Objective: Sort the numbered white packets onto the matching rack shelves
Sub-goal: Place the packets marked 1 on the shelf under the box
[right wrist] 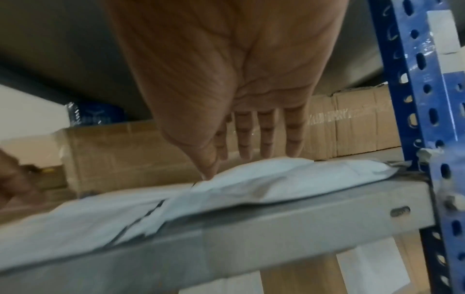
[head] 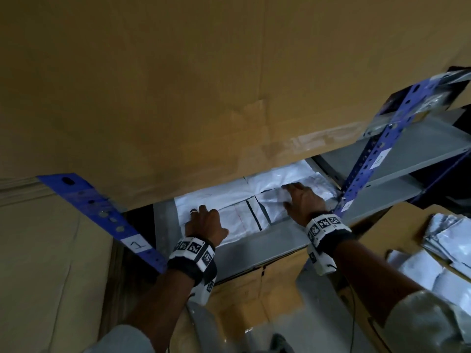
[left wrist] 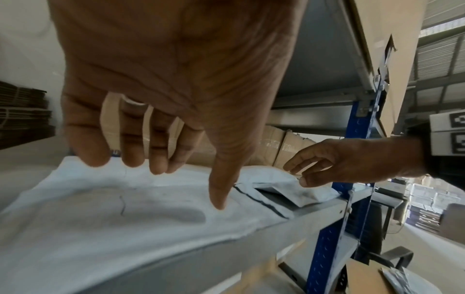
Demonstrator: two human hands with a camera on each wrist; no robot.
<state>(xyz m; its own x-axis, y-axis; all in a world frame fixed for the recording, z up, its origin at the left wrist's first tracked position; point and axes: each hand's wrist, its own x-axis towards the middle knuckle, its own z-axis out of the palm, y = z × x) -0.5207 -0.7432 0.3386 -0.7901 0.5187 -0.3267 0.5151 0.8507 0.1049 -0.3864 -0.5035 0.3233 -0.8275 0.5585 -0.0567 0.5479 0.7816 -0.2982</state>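
Observation:
Several white packets lie flat on a grey rack shelf [head: 267, 247] under a big cardboard sheet. My left hand [head: 204, 217] lies with straight, spread fingers over the left packet [head: 237, 222]. In the left wrist view the thumb tip of the left hand [left wrist: 181, 155] touches this packet [left wrist: 100, 208]. My right hand [head: 298, 196] rests flat on the right packet [head: 270, 200], near the blue upright. In the right wrist view the straight fingers of the right hand [right wrist: 241, 151] touch the packet's [right wrist: 276, 179] puffed top. Neither hand grips anything.
Blue slotted uprights carry paper labels: "1" [head: 135, 244] on the left, "2" [head: 379, 159] on the right by a higher grey shelf [head: 407, 146]. A cardboard sheet [head: 204, 98] overhangs the shelf. A loose heap of white packets [head: 443, 253] lies at the lower right. Cardboard boxes [right wrist: 352, 123] stand behind the shelf.

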